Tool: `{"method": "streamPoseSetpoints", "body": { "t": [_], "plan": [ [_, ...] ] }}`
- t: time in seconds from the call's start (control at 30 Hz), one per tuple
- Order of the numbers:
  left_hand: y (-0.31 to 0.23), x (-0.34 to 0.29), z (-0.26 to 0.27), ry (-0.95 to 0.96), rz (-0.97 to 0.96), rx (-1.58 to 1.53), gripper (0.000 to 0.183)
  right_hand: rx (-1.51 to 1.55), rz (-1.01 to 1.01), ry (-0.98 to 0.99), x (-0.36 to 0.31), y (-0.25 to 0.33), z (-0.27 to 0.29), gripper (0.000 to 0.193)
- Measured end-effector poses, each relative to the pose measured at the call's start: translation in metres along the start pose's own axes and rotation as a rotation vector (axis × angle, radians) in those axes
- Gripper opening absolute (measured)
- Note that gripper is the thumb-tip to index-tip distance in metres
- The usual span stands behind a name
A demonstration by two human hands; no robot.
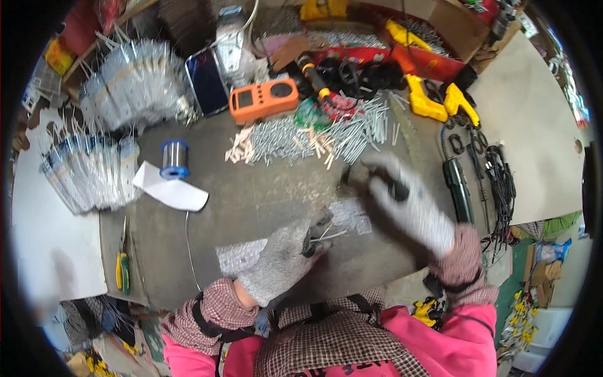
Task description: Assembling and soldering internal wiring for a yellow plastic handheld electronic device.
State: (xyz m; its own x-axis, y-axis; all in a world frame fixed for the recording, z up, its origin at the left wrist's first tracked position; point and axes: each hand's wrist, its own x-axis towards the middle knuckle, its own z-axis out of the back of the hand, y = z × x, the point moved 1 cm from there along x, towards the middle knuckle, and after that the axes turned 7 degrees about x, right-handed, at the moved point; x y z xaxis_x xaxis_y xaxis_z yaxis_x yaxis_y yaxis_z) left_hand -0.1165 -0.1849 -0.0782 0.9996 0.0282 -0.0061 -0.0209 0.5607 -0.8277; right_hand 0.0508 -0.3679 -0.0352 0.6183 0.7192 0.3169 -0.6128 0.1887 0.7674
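My left hand [276,264], in a grey glove with dark fingertips, is closed over a translucent silvery strip low in the middle of the bench. One end of the strip [242,256] shows left of the glove, and a similar silvery piece [350,217] shows on its right; whether they are one part is hidden. Thin white leads [330,236] stick out by the fingertips. My right hand [408,204], gloved alike, hovers to the right, smeared by motion, its fingers toward the metal pins. Whether it holds anything is unclear.
Metal pins [282,141] lie piled beyond my hands, below an orange meter [264,100] and a phone [208,83]. Bundled silvery strips [94,169], a solder spool [174,160] and pliers [122,267] are left. Yellow-handled tools [427,100] and black cables [499,188] are right.
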Motion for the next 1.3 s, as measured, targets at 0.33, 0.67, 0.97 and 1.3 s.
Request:
{"method": "streamPoseSetpoints", "body": {
  "t": [0.33,0.67,0.97,1.3],
  "plan": [
    [-0.011,0.005,-0.008,-0.062,-0.203,0.466,0.024,0.214,-0.415,-0.077,-0.076,0.039,-0.055,0.031],
    [-0.008,-0.004,-0.004,0.029,-0.296,0.552,0.043,0.124,-0.467,-0.071,-0.082,0.043,-0.07,0.028],
    [0.012,-0.022,0.009,0.126,-0.169,0.466,0.076,0.117,-0.213,0.072,-0.07,0.031,-0.066,0.033],
    [-0.007,-0.024,0.014,0.141,-0.148,0.584,0.055,-0.264,0.153,-0.218,0.085,-0.094,0.044,0.032]
  ]
}}
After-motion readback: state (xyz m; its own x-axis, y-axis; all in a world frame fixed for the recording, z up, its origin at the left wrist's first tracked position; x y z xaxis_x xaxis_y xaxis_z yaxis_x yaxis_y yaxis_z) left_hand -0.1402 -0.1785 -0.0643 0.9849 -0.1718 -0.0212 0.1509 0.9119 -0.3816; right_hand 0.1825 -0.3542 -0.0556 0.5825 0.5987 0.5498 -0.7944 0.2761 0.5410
